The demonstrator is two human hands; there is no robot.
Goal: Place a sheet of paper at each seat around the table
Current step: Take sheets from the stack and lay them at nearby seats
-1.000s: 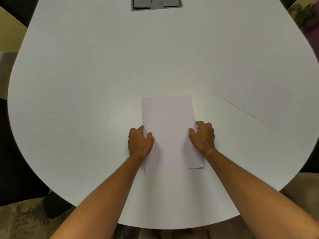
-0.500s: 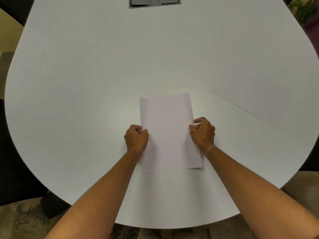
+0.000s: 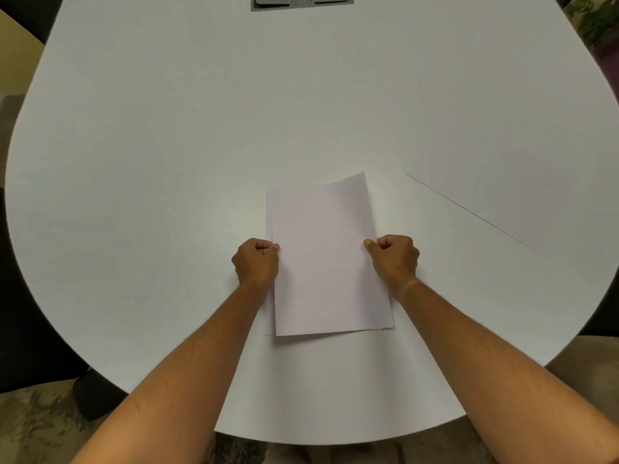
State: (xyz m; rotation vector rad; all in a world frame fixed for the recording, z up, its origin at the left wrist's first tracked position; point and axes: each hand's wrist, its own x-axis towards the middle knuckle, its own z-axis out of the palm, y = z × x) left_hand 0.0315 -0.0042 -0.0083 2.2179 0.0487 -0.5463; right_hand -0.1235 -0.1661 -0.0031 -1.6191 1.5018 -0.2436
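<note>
Two bare forearms are being extended from the bottom edge over the near rim of the white table (image 3: 167, 195). Patterned carpet (image 3: 30, 426) is being shown under the near left rim, with a dark chair base (image 3: 90, 396) beside it.

Sheets of paper (image 3: 326, 262) are being held just in front of the person, near the table's near edge, in portrait orientation. The left hand (image 3: 256, 261) is being closed into a fist on the left long edge, thumb pressed on top of the paper. The right hand (image 3: 395, 257) is being curled the same way on the right long edge, thumb tip lying on the sheet. Both grips are narrow pinches holding the paper at mid-length.

More than one sheet is being shown: offset edges are being exposed along the left side and at the near right corner. The far right corner is being lifted and curled up off the surface; the near edge is casting a thin shadow, so whether it is touching the table cannot be told.

To the right, well apart from the paper, a thin dark diagonal line (image 3: 469, 212) is being seen on the tabletop; what it is cannot be told.

At the far centre, a grey recessed panel (image 3: 301, 2) is being cut off by the top edge. A green plant (image 3: 599, 18) is being glimpsed at the far right corner.
</note>
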